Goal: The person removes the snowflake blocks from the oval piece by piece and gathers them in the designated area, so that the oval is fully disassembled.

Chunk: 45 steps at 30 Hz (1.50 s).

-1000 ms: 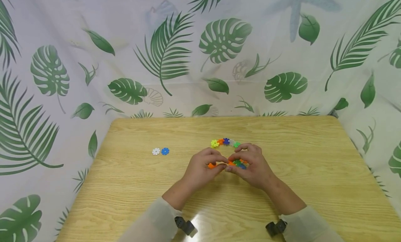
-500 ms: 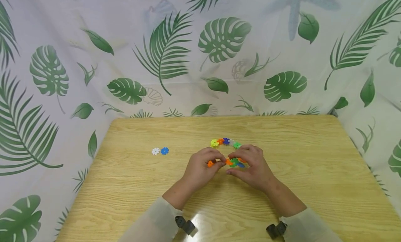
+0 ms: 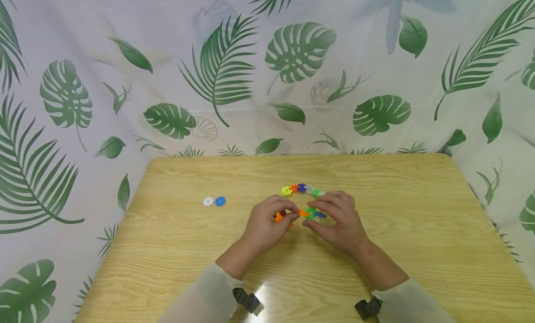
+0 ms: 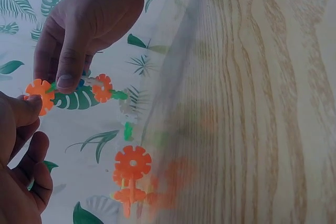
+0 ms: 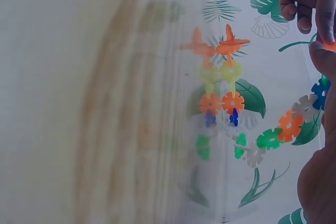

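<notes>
The left hand's grip pinches an orange flower piece between thumb and fingertips. The right hand's grip is spread, thumb and fingers apart around the stretch just beyond, where a green and a blue piece run on from the orange; whether it touches them, I cannot tell. These pieces belong to a linked chain, curved round so that its far side, yellow through orange, navy and clear to green, lies past the knuckles. The chain sits well inside the bench's edges, nearer the back edge, where a leaf-print cloth rises. Bench top stretches widest to the right of the right hand. Left of the left hand, well apart from it, a white piece and a blue piece lie just beside each other.
</notes>
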### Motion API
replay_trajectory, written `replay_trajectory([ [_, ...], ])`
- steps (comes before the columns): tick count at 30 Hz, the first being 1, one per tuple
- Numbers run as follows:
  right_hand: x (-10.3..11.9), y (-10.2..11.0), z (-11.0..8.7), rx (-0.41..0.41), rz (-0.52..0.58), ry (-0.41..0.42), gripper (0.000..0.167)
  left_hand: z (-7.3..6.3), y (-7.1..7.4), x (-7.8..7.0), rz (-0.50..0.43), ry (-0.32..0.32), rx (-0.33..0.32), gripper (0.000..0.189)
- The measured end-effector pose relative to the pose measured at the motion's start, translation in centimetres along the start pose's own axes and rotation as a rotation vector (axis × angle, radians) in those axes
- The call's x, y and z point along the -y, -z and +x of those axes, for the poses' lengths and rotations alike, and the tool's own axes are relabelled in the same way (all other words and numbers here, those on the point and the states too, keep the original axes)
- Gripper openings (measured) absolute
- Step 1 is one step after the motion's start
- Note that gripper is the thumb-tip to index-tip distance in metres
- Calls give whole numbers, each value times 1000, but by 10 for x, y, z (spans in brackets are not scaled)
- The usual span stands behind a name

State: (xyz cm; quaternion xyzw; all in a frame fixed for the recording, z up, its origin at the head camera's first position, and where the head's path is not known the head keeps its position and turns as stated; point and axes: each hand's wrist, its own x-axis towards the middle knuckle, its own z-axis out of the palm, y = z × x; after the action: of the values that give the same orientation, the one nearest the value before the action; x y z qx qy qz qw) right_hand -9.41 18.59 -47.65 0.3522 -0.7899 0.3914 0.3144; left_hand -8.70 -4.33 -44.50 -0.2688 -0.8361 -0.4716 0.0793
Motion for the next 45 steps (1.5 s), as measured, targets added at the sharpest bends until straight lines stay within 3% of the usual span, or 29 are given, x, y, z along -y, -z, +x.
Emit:
replay_trajectory([
  [7, 0, 0, 3, -44, 9, 54, 40, 1, 4, 0, -2, -15, -12, 5],
  [22, -1, -1, 9, -1, -5, 129, 40, -3, 3, 2, 50, -101, -87, 4],
  [29, 1, 0, 12, 23, 25, 141, 40, -5, 1, 0, 43, -82, -146, 4],
  [35, 0, -2, 10, 61, 34, 158, 39, -10, 0, 1, 8, -53, -156, 4],
  [42, -6, 9, 0, 30, 0, 134, 42, -9, 26, 6, 18, -101, -295, 11],
  [45, -8, 13, -3, 36, 13, 115, 42, -11, 38, 10, 24, -76, -289, 9],
])
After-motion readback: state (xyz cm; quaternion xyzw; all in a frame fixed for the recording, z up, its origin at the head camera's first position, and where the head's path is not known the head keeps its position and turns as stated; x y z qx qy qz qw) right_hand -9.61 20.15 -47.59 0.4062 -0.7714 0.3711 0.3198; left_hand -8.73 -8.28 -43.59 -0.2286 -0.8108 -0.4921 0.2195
